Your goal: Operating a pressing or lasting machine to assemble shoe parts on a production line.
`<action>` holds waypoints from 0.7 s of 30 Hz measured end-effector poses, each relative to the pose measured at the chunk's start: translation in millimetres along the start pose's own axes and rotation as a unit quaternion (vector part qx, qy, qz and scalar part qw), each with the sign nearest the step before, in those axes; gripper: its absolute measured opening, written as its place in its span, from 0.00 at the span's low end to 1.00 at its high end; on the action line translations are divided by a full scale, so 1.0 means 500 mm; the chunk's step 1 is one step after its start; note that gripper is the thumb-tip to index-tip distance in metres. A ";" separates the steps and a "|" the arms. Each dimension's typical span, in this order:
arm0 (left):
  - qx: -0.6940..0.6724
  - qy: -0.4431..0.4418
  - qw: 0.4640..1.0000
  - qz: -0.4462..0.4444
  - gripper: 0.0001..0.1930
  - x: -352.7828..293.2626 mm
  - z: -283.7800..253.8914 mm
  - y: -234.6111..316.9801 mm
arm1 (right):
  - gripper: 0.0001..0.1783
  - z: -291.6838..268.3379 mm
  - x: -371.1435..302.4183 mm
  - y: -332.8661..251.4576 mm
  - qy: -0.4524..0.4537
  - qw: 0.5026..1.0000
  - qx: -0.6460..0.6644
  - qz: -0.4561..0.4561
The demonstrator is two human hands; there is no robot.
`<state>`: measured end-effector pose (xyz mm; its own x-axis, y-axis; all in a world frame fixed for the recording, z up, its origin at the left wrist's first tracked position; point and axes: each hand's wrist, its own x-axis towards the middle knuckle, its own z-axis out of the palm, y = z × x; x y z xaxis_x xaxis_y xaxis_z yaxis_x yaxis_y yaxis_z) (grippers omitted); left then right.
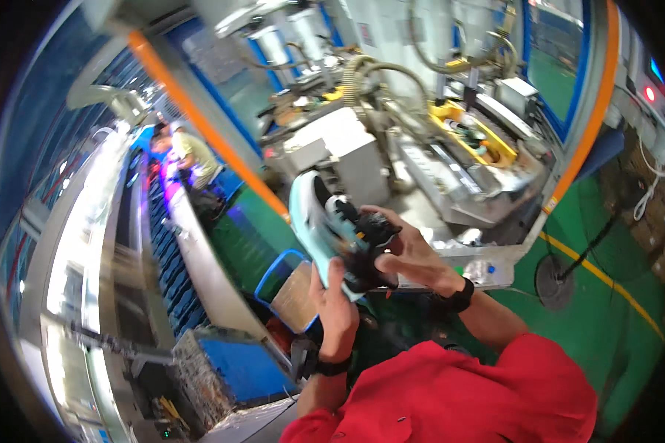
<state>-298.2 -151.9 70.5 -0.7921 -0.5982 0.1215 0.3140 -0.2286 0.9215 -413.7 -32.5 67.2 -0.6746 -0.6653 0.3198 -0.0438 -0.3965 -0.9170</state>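
Observation:
A light teal and white sneaker [308, 225] is held tilted in front of me, somewhat blurred. My left hand [336, 310] grips its lower end, the thumb along its side. On the other side, my right hand [421, 262] is closed round a dark, lumpy part [377, 230] against the sneaker. Whether that dark part belongs to the sneaker or is a separate piece, I cannot tell. Both wrists wear black bands.
Ahead stands a machine with hoses, an orange-edged frame [587, 125] and a yellow tray [504, 153] of small items. A conveyor with blue slats [171, 269] runs along the left, a person [192, 159] beside it. A stool [295, 295] and round stand base [554, 283] are on the green floor.

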 end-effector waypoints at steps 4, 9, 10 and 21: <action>0.134 -0.110 0.984 -0.037 0.32 0.079 0.159 -0.145 | 0.34 -0.200 -0.008 0.025 0.266 0.960 -0.065 0.057; 0.204 -0.244 0.939 -0.132 0.32 0.270 0.332 -0.277 | 0.34 -0.446 -0.064 0.005 0.393 0.918 -0.056 0.005; 0.252 -0.209 0.942 -0.076 0.32 0.333 0.332 -0.365 | 0.33 -0.467 -0.068 0.001 0.400 0.912 -0.087 -0.016; 0.552 -0.086 0.828 -0.049 0.48 0.711 0.438 -0.746 | 0.31 -0.581 -0.097 -0.061 0.539 0.789 -0.295 0.012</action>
<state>-811.3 -111.1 -149.3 -0.8781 -0.4783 -0.0110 -0.3509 0.6281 0.6945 -593.6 195.5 10.6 -0.9012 0.3821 0.2044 -0.1431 0.1829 -0.9727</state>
